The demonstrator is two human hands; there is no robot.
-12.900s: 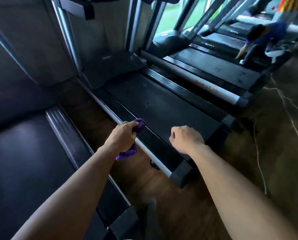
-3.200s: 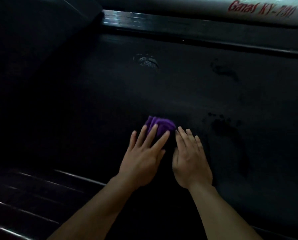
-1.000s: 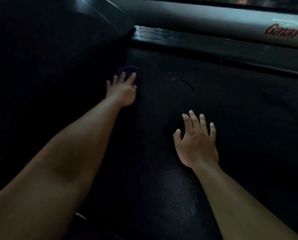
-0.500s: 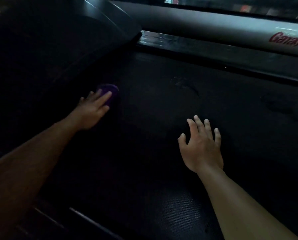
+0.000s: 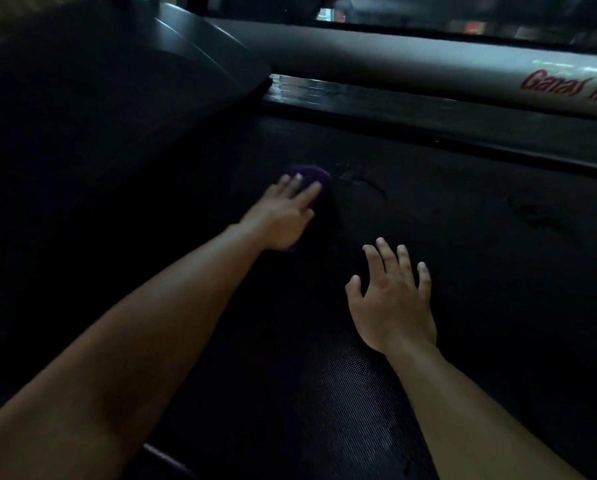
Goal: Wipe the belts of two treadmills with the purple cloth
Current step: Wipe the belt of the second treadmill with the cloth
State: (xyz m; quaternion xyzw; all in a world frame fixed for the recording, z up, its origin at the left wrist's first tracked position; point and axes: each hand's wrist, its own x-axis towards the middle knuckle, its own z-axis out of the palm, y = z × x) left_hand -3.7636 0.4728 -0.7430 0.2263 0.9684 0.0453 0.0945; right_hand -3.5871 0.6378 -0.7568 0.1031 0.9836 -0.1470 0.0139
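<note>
A single view: a wide-angle camera worn on the person's head, facing forward and steeply down, close over the treadmill belt [image 5: 463,271]. Both forearms enter from the bottom edge, the left hand [image 5: 279,218] reaching farther off than the right hand [image 5: 390,306]. The far side rail [image 5: 428,124] crosses the top of the frame, with the dark motor cover [image 5: 186,81] in the upper left corner.

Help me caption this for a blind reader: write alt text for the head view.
The left hand presses the purple cloth on a dark treadmill belt. The right hand is spread open nearer the camera. A grey rail with red lettering runs behind.
</note>
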